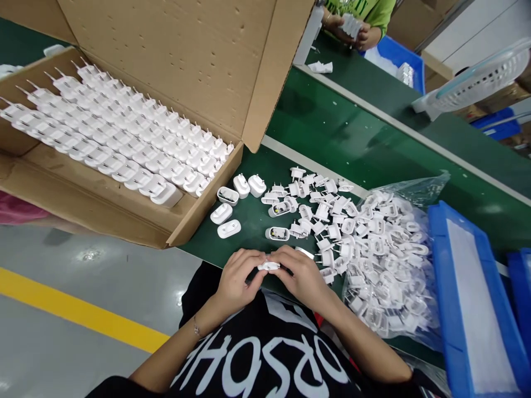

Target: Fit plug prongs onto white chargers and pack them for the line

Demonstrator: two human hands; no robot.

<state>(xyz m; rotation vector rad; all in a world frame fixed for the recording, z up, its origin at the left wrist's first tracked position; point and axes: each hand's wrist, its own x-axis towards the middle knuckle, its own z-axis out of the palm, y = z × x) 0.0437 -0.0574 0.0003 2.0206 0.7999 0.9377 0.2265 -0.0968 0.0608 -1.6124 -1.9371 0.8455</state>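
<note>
Both my hands meet at the near edge of the green table, pinching one small white charger plug point(269, 266) between them. My left hand point(238, 279) grips its left end with curled fingers. My right hand point(301, 273) holds the right end, fingers closed over it. Just beyond my hands lie several loose white plug parts point(315, 213) and a few charger bodies point(230, 213). A clear plastic bag point(385, 260) full of white plug caps lies to the right of my right hand.
An open cardboard box point(124, 215) at the left holds rows of finished white chargers point(112, 138). A blue bin point(468, 298) stands at the right. Another person's hands point(352, 30) work at the far side, by a white fan point(477, 80).
</note>
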